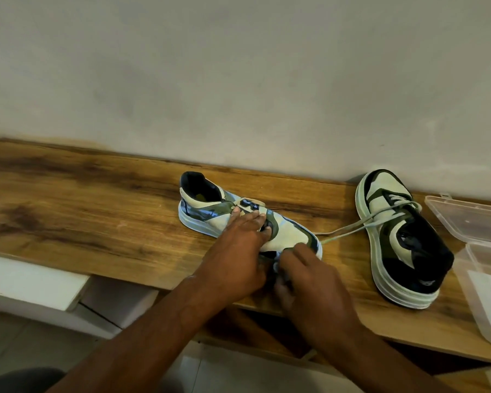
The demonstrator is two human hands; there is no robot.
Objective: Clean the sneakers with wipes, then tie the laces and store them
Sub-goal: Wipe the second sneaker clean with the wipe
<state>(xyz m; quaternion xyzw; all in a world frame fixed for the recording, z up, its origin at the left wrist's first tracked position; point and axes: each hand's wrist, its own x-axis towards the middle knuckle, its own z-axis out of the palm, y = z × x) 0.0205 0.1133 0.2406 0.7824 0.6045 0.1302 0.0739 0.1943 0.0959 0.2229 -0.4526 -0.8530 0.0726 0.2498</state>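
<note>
Wooden table (97, 199) against a wall, with one sneaker (207, 219) lying heel-away near the front edge. The left hand (236, 251) presses on its laced middle with straight fingers, while the right hand (312, 282), fingers curled, pinches a pale wipe (277, 266), mostly hidden, at the side of the toe. The second sneaker (403, 239) stands apart to the right, its loose laces (352, 226) trailing toward the first, just beside an open clear box (479, 251).

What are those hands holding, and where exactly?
Left hand presses the centre sneaker at its laces; right hand pinches what looks like a wipe against its toe.
</note>
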